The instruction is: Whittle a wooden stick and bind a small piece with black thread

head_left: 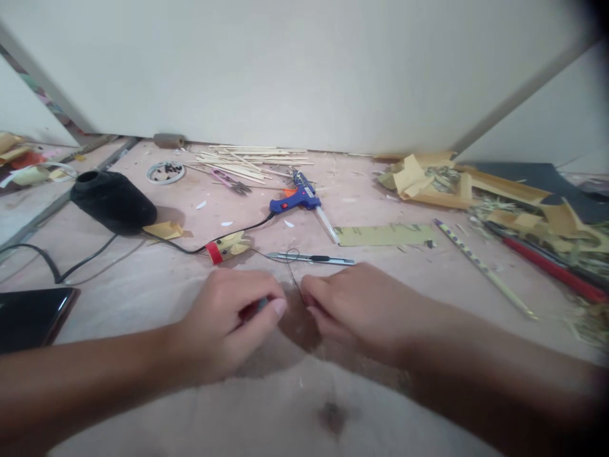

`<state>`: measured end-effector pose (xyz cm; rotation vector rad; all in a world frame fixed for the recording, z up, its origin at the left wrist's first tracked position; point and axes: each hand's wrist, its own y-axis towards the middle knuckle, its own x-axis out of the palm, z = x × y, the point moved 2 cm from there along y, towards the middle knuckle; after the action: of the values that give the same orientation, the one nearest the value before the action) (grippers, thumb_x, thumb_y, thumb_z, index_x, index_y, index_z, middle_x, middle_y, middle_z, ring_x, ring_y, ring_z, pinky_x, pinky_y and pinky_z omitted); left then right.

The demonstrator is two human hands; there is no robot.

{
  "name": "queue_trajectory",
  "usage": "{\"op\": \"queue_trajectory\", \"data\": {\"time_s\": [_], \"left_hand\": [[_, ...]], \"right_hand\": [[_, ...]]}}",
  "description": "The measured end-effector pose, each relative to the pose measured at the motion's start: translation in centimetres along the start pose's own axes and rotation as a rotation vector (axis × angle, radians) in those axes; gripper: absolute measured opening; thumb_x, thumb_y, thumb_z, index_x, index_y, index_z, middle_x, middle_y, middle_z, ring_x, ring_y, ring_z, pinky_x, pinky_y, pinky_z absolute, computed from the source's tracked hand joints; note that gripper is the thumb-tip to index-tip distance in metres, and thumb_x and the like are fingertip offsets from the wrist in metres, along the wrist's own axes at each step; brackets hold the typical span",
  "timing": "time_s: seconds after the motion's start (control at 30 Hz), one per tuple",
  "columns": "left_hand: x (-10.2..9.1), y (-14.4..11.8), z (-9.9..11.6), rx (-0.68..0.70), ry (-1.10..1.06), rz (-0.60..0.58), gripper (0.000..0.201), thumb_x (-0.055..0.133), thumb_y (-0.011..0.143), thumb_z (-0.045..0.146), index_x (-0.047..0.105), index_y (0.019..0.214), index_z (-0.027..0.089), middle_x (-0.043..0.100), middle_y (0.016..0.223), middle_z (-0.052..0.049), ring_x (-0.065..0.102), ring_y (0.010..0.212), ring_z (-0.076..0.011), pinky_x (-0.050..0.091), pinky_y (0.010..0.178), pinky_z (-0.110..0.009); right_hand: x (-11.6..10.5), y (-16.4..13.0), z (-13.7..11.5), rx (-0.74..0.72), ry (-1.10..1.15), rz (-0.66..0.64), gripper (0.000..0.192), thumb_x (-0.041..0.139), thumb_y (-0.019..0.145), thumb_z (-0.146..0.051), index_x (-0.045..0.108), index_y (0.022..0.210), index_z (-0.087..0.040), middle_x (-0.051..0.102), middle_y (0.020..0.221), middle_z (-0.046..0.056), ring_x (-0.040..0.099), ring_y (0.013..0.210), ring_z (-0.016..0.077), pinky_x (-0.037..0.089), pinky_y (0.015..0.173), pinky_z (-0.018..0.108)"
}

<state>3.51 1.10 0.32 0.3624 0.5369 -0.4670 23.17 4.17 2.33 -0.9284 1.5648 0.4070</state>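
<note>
Right hand (pixel 366 304) pinching thread (pixel 295 280); thread runs up, loops at cutter (pixel 328 259). Left hand (pixel 233 314) curled, can't tell if gripping anything. Glue gun (pixel 295 198) beyond cutter.

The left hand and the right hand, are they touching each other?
Apart. The head view plainly shows a gap between the left hand and right hand, with shadowed surface visible there.

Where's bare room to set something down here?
Bare floor lies between the black slab and left hand; another patch, speckled with scraps, lies between glue gun and tan box. Crowded: around the thin sticks and the shavings at right.
</note>
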Motion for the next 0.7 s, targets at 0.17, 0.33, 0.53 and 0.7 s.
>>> {"op": "queue_trajectory", "data": {"time_s": [0.17,0.33,0.53,0.7], "left_hand": [[1.0,-0.2,0.6,-0.309,-0.364,-0.186,0.045,0.046,0.104,0.039,0.066,0.071,0.015,0.058,0.063,0.000,0.049,0.059,-0.0113,0.035,0.057,-0.025],[1.9,0.0,0.3,-0.541,-0.799,-0.067,0.042,0.059,0.097,0.048,0.070,0.073,0.015,0.056,0.061,0.001,0.034,0.050,-0.0072,0.019,0.044,-0.021],[1.2,0.4,-0.1,-0.544,-0.781,0.104,0.030,0.071,0.090,0.039,0.070,0.073,0.016,0.055,0.055,0.002,0.038,0.050,-0.0069,0.021,0.044,-0.018],[0.9,0.6,-0.7,-0.581,-0.779,0.192,0.023,0.075,0.088,0.039,0.075,0.080,0.017,0.060,0.060,0.001,0.041,0.052,-0.0060,0.023,0.045,-0.016]], "right_hand": [[-2.4,-1.0,-1.3,0.022,0.269,0.134,0.013,0.054,0.093,-0.026,0.052,0.081,-0.021,0.064,0.065,-0.005,0.047,0.050,0.0103,0.025,0.050,0.024],[-1.8,-1.4,-2.0,-0.121,0.228,0.342,0.009,0.055,0.089,-0.021,0.052,0.080,-0.020,0.067,0.073,-0.003,0.049,0.055,0.0102,0.026,0.053,0.027],[-0.9,-1.5,-1.7,-0.257,0.186,0.401,0.008,0.057,0.089,-0.015,0.056,0.084,-0.021,0.067,0.077,-0.004,0.052,0.062,0.0107,0.031,0.059,0.026],[-1.1,-1.3,-1.3,-0.195,0.200,0.440,0.008,0.057,0.082,-0.012,0.055,0.080,-0.020,0.062,0.070,-0.006,0.048,0.058,0.0097,0.030,0.058,0.026]]}}
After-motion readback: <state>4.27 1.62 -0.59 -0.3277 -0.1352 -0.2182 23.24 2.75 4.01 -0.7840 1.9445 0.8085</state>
